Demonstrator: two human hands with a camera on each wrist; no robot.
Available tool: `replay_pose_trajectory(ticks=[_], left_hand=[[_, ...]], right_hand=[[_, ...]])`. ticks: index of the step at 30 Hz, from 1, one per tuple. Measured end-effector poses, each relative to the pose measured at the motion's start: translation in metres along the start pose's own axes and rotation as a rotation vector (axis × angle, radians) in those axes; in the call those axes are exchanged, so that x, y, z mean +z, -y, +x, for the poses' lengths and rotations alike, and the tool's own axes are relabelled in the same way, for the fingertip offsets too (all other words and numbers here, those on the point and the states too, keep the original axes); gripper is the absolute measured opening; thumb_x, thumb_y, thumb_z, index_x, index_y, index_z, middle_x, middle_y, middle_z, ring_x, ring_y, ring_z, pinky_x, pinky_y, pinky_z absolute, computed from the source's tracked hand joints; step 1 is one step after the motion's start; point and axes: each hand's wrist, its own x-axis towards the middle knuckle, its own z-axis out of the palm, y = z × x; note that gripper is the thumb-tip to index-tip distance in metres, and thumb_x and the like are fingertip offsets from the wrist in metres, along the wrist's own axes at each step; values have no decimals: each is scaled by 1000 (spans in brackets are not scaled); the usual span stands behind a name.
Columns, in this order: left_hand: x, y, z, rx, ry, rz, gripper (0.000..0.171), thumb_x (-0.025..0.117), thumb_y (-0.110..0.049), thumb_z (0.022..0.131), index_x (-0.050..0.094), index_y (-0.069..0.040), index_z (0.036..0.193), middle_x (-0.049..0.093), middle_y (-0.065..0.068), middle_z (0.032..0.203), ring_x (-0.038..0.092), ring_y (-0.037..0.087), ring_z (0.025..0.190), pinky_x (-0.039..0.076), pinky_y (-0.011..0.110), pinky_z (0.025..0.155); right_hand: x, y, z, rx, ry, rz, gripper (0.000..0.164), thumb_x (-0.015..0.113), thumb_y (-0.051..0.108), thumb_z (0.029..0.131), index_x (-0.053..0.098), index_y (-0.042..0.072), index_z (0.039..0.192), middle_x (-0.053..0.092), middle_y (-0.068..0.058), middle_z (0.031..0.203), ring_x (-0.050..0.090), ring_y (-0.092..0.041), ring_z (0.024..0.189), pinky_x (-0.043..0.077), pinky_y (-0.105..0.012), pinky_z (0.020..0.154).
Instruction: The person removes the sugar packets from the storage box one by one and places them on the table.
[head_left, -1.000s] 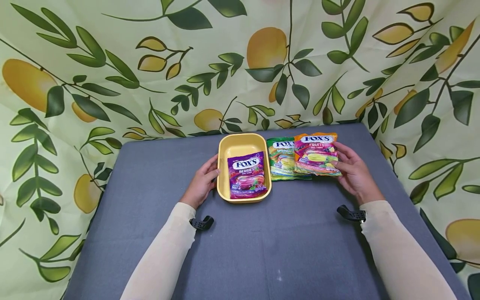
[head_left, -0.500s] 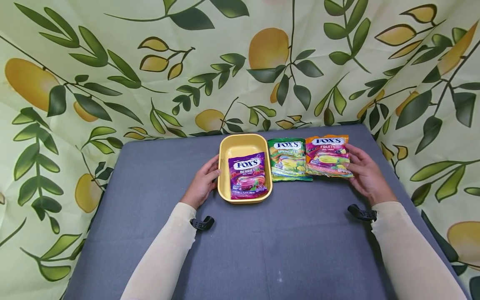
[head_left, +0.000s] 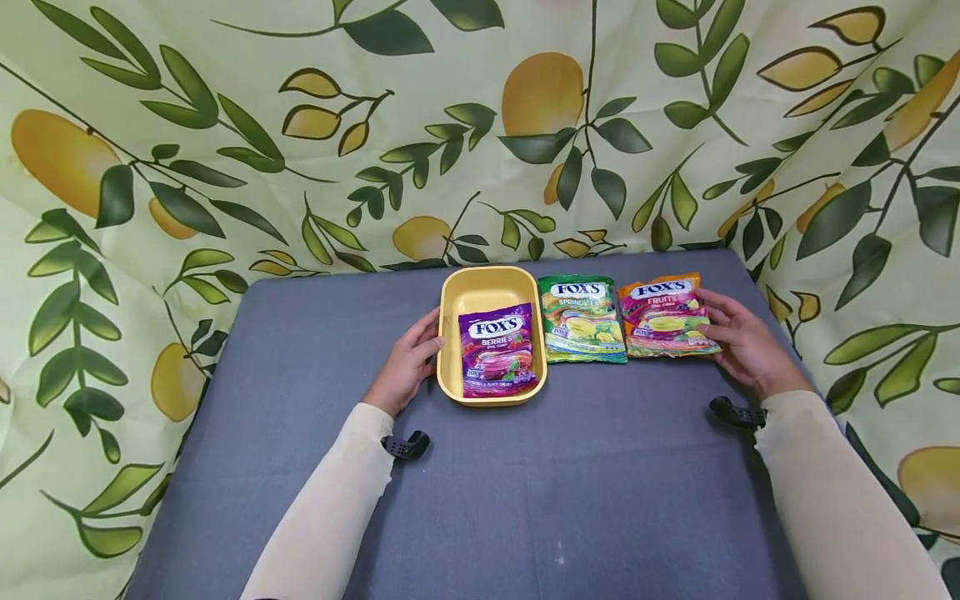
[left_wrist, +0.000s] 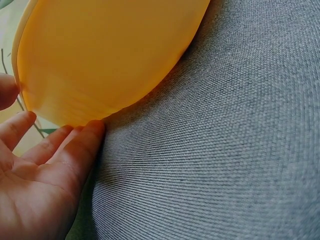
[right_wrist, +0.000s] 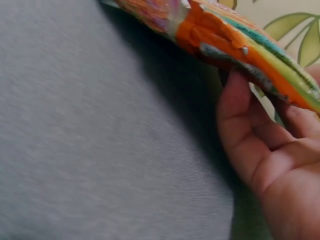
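Note:
On the table stands a yellow tray [head_left: 491, 286] with a purple bag of Fox's Berries candy [head_left: 497, 350] inside. My left hand [head_left: 405, 362] rests against the tray's left side; in the left wrist view its extended fingertips [left_wrist: 92, 131] touch the outer wall [left_wrist: 105, 55]. An orange bag of Fox's Fruits candy [head_left: 663, 317] is pinched at its right edge by my right hand [head_left: 746, 346]. From the right wrist, that bag [right_wrist: 210, 37] shows edge-on, tilted over the table with fingers beneath it. Between tray and orange bag lies a green Fox's Spring Tea bag [head_left: 582, 321].
Grey cloth covers the table [head_left: 525, 483], whose far edge meets a fruit-and-leaf patterned curtain [head_left: 420, 150]. The same curtain runs along both sides. A black strap [head_left: 407, 446] is on the left wrist, another [head_left: 738, 413] on the right.
The right hand has moved the orange bag rightward, off the green bag it partly covered, so the two now lie side by side. My left hand and the tray stay in place.

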Motion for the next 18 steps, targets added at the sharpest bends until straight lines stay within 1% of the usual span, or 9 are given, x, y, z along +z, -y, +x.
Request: replay_pose_trajectory(ticks=[4, 6, 8, 9, 13, 15, 18], left_hand=[[1, 0, 0, 1, -2, 4, 63, 56, -13, 112, 37, -19, 172, 43, 15, 167, 53, 33, 144, 49, 56, 111], [1, 0, 0, -2, -1, 7, 63, 57, -14, 112, 37, -20, 172, 43, 15, 167, 53, 32, 144, 49, 55, 112], [1, 0, 0, -2, 1, 6, 64, 57, -14, 112, 37, -20, 172, 44, 14, 167, 53, 32, 143, 49, 55, 112], [1, 0, 0, -3, 0, 8, 63, 58, -15, 112, 37, -21, 172, 44, 14, 166, 54, 31, 143, 49, 55, 112], [0, 0, 1, -2, -1, 11, 63, 58, -16, 112, 37, -21, 172, 45, 14, 166, 54, 31, 143, 49, 54, 112], [0, 0, 1, -3, -3, 14, 63, 58, -16, 112, 37, -21, 172, 45, 14, 166, 54, 31, 143, 49, 54, 112], [0, 0, 1, -5, -5, 11, 63, 57, -15, 112, 37, -20, 172, 44, 14, 166, 53, 32, 143, 49, 55, 112]], right_hand=[[-4, 7, 5, 69, 6, -112, 63, 52, -5, 112, 35, 16, 169, 24, -12, 168, 68, -9, 114, 61, -28, 85], [-3, 8, 7, 96, -4, -174, 63, 54, -3, 112, 35, 17, 169, 19, -14, 170, 65, -6, 114, 60, -26, 86], [-2, 9, 9, 109, -20, -237, 62, 57, -1, 112, 37, 17, 168, 21, -15, 170, 61, -4, 116, 58, -23, 87], [-1, 9, 9, 112, -29, -259, 62, 57, -1, 112, 38, 17, 168, 24, -15, 168, 60, -4, 117, 57, -23, 88], [0, 9, 8, 110, -71, -313, 61, 63, 3, 110, 41, 18, 166, 34, -13, 160, 57, -5, 118, 57, -21, 86], [0, 11, 6, 114, -93, -343, 63, 65, 7, 110, 40, 19, 167, 35, -14, 160, 59, -5, 116, 57, -21, 85], [-1, 14, 2, 122, -113, -434, 68, 65, 13, 111, 35, 20, 171, 31, -18, 169, 60, -1, 114, 57, -22, 82]])
